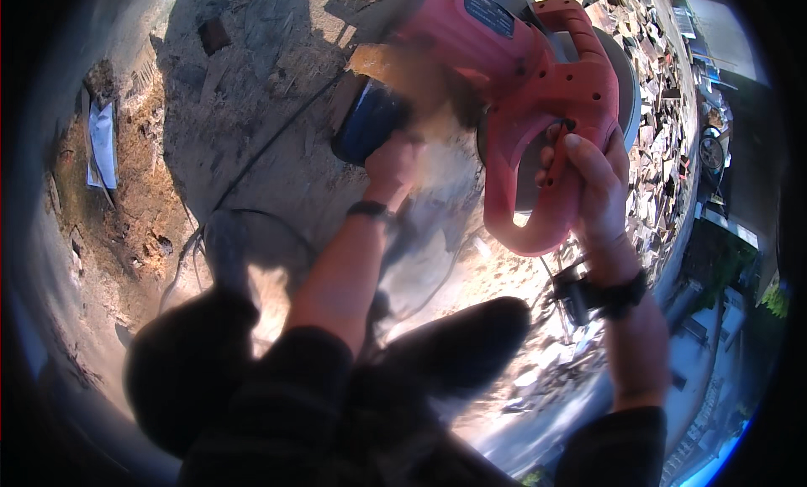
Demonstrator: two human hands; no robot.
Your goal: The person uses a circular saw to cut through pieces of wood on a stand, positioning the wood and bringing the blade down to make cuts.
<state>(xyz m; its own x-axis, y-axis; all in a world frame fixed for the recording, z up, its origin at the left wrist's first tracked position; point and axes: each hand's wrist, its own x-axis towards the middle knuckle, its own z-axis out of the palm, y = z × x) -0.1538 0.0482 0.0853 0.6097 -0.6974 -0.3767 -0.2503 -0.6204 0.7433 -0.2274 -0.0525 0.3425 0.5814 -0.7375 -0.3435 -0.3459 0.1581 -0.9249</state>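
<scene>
Overhead, the right hand [593, 180] is wrapped around the rear loop handle of the red plastic circular saw [525, 84]; its body extends up-left. Left hand [393, 163], blurred and nearer the front, grip unclear, above dusty ground [252, 109].

— How's my feed looking?
— Harsh sun from the right, I'd say: glare burns out the ground [437, 252] by my knees, and deep shadows fall leftward.
— Sharpness?
— The left hand [395, 163] smears with motion blur; the rim bends and goes black.
</scene>
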